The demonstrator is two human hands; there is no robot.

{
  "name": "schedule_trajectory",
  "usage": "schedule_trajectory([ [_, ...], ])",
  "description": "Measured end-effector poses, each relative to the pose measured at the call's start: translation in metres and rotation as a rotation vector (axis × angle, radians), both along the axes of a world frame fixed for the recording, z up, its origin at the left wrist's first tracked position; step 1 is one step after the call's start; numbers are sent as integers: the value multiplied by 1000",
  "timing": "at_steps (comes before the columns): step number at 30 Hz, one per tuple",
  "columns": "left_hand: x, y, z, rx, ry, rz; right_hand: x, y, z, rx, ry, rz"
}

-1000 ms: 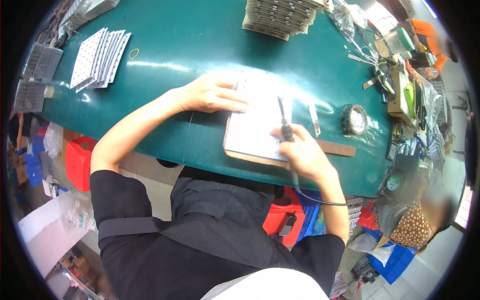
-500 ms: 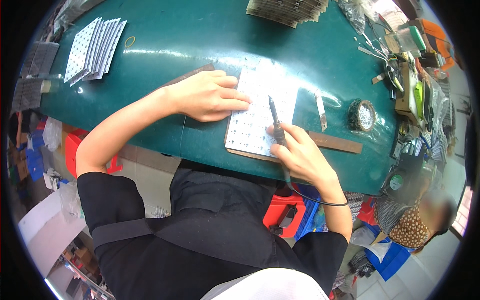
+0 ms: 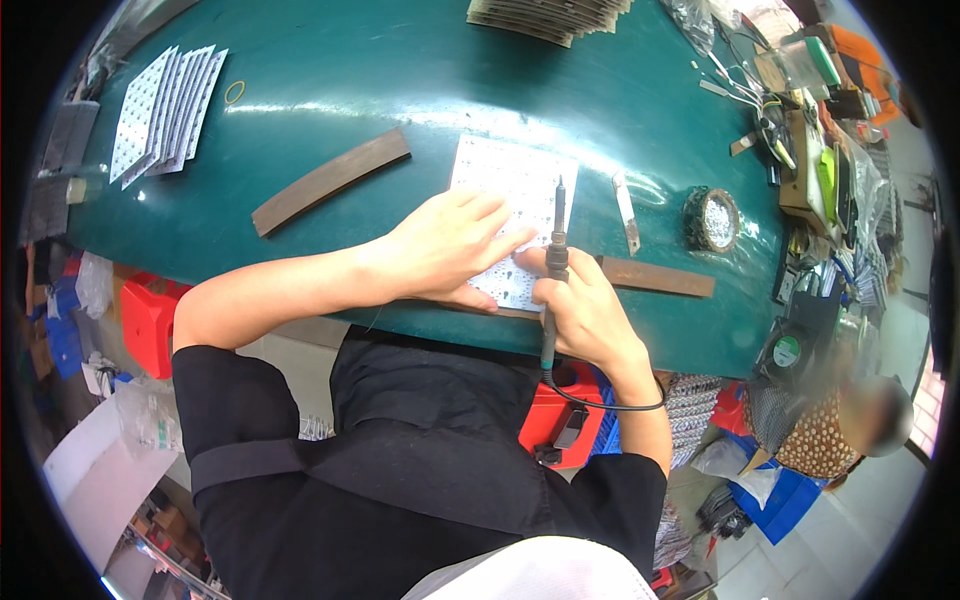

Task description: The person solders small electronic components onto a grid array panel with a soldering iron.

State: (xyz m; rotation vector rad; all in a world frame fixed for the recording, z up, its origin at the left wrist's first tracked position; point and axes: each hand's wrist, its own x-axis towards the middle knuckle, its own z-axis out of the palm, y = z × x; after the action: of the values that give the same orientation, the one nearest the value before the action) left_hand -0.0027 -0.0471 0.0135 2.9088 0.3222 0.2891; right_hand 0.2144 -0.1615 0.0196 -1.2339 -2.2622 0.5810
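A white circuit board panel (image 3: pixel 505 165) with rows of small dark marks lies near the table's front edge. Across its left and lower part rests my left hand (image 3: pixel 455 245), fingers stretched apart, with the thumb near the front edge. My right hand (image 3: pixel 585 310) is closed round the handle of a soldering iron (image 3: pixel 558 240) beside the panel's lower right. The iron's tip points away from me, over the panel's right side; whether it touches is unclear. Its cord hangs down past my right wrist.
Dark flat bars lie left (image 3: pixel 330 182) and right (image 3: pixel 660 277) of the panel. A utility knife blade (image 3: pixel 626 212) and a tape roll (image 3: pixel 712 219) are at right. Stacked panels stand far left (image 3: pixel 165 115) and at the back (image 3: pixel 550 18). Another person (image 3: pixel 815 440) is at right.
My left hand has slid from the panel's left edge toward me and right, onto the panel, uncovering the left bar. The soldering iron has turned more upright in the picture, its tip shifting right.
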Motion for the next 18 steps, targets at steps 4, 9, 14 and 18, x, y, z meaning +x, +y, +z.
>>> schedule_trajectory([
  [4,3,-4,4,-3,59,53,5,-6,-9,-73,153,-85],
  [9,4,-10,11,-23,97,86,41,-26,2,86,-61,-460],
  [14,5,-12,14,-23,108,105,48,-26,-23,159,-85,-437],
  [18,6,-12,13,-13,80,111,32,-7,-19,204,-8,-411],
])
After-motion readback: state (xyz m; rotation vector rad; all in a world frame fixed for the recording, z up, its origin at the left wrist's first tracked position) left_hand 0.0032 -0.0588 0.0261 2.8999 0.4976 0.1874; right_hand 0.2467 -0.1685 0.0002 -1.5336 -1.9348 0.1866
